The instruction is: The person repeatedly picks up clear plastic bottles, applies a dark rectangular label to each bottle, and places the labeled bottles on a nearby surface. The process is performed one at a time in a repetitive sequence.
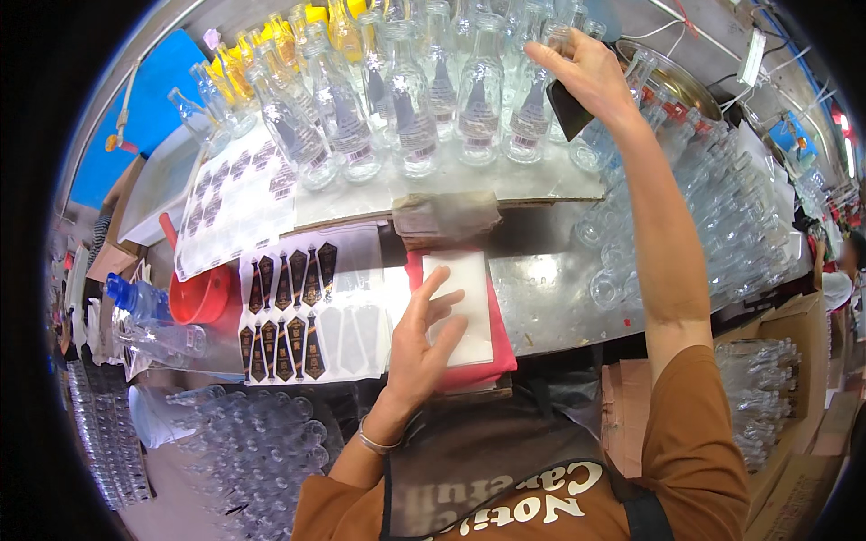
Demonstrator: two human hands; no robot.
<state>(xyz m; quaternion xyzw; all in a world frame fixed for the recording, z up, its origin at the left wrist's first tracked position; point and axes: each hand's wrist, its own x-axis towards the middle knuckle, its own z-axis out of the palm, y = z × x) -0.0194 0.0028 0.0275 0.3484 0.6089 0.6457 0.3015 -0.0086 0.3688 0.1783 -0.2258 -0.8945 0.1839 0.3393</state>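
My left hand, fingers spread, hovers over or rests on a folded white cloth or pad; which of the two I cannot tell. Beneath the pad lies a red cloth. Out at the far right of the bottle row, my right hand holds a flat black piece against its palm. Its thumb and fingers curl at the top of a clear glass bottle, the grip partly hidden. Labelled clear bottles stand upright on a raised board. A sheet of black tie-shaped labels lies left of the pad, some spots peeled bare.
A wrapped block sits at the board's front edge. Many clear bottles lie stacked at right. To the left are a red scoop-like container, a printed label sheet and blue-capped bottles. More bottles fill the lower left.
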